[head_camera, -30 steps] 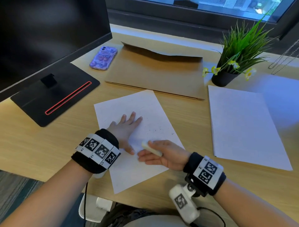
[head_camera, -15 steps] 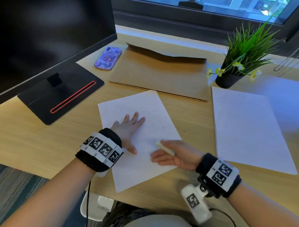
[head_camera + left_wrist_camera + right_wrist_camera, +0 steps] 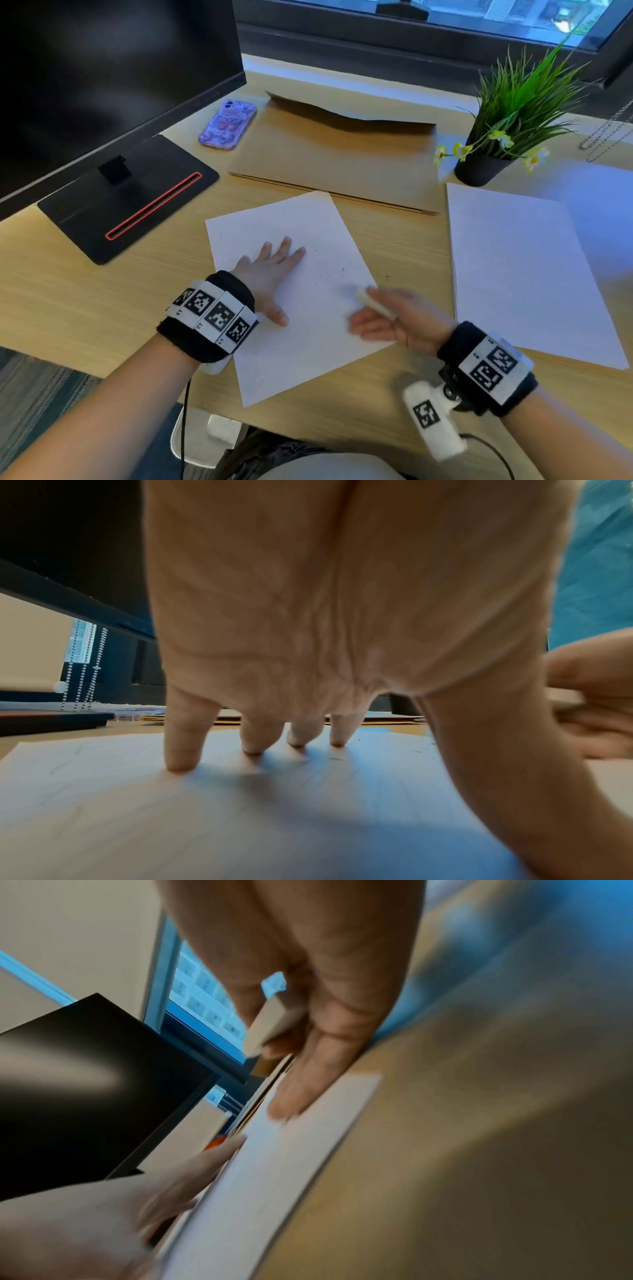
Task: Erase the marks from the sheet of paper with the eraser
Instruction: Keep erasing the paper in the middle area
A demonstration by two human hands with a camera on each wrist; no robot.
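A white sheet of paper point(image 3: 308, 301) lies tilted on the wooden desk, with faint pencil marks and dark crumbs near its right edge. My left hand point(image 3: 270, 270) lies flat on the sheet with straight, spread fingers point(image 3: 181, 750) pressing it down. My right hand point(image 3: 387, 318) is at the sheet's right edge, blurred by motion, and pinches a white eraser point(image 3: 373, 303) between thumb and forefinger. In the right wrist view the eraser point(image 3: 270, 1026) is held above the sheet point(image 3: 274, 1164), with the other fingers stretched out toward the paper.
A stack of blank paper point(image 3: 520, 270) lies to the right. Behind are a brown envelope point(image 3: 335, 161), a potted plant point(image 3: 493, 147) and a purple phone point(image 3: 227, 125). A black monitor on its stand point(image 3: 130, 198) fills the back left.
My right hand with the eraser has slid rightward to the sheet's right edge. The left hand has stayed flat on the paper.
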